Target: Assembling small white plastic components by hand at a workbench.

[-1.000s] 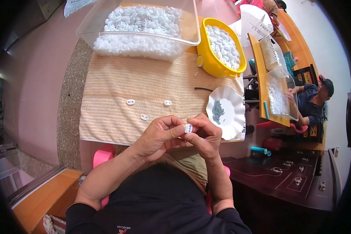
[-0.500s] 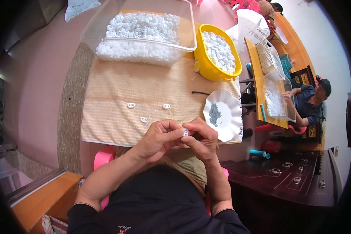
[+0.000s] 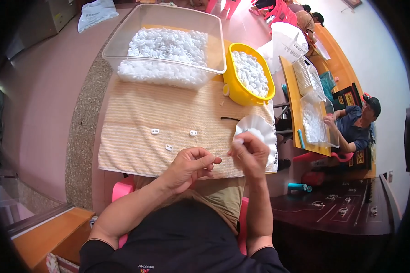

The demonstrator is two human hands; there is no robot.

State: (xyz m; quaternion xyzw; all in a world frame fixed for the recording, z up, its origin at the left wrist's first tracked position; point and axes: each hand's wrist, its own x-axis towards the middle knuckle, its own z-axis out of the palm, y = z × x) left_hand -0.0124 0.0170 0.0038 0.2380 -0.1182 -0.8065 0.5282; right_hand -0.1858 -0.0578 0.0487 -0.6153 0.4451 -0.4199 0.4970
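Note:
My right hand (image 3: 249,155) pinches a small white piece (image 3: 238,141) at its fingertips, held over the near edge of a white scalloped dish (image 3: 259,126). My left hand (image 3: 189,166) hovers just to the left of it, thumb and fingers closed together, and nothing shows in it. Three loose white pieces (image 3: 169,147) lie on the striped beige cloth (image 3: 136,113) just beyond my left hand. Farther back stand a clear bin (image 3: 123,45) heaped with white pieces and a yellow bowl (image 3: 230,84) also full of them.
A thin black strip (image 3: 230,119) lies on the cloth by the dish. To the right, another person (image 3: 357,123) sits at a wooden table with a basket and a clear box. A dark carved table (image 3: 346,214) is at lower right. A pink stool (image 3: 120,190) is under me.
My hands were joined around the small white piece. They have come apart, and the right hand has carried the piece right, toward the scalloped dish.

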